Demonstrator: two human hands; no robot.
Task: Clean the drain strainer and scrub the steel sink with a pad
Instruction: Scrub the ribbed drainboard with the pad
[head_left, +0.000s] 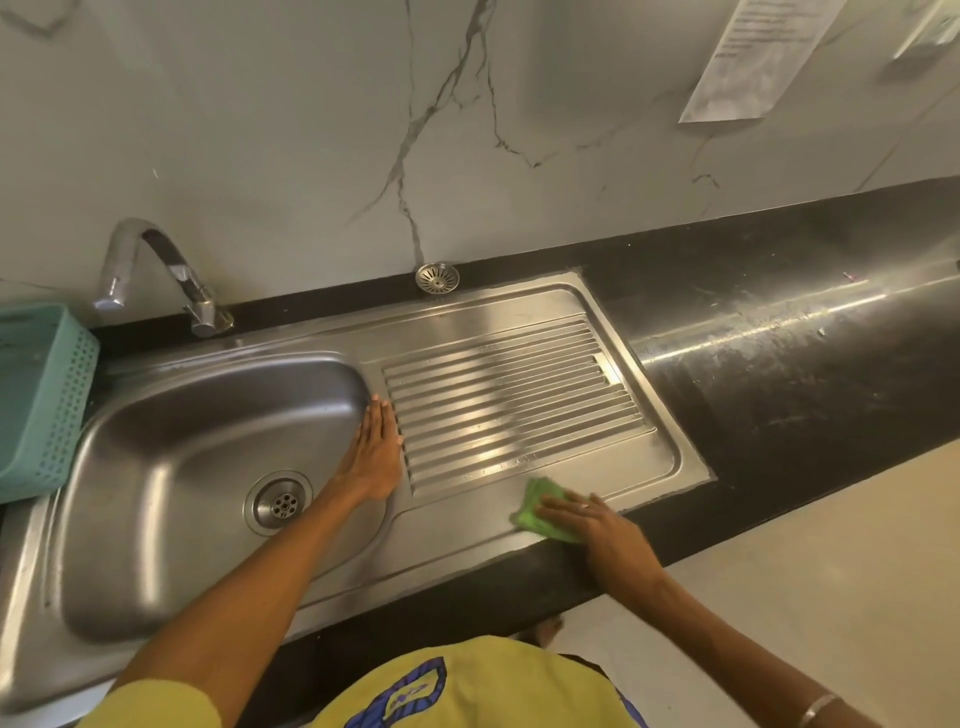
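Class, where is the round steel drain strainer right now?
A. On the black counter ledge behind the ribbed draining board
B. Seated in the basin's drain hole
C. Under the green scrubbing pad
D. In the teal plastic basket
A: the round steel drain strainer sits on the black counter ledge by the wall, behind the ribbed draining board.

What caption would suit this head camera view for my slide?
Right hand presses a green pad on the steel sink drainboard; left hand rests flat by the basin, strainer set aside.
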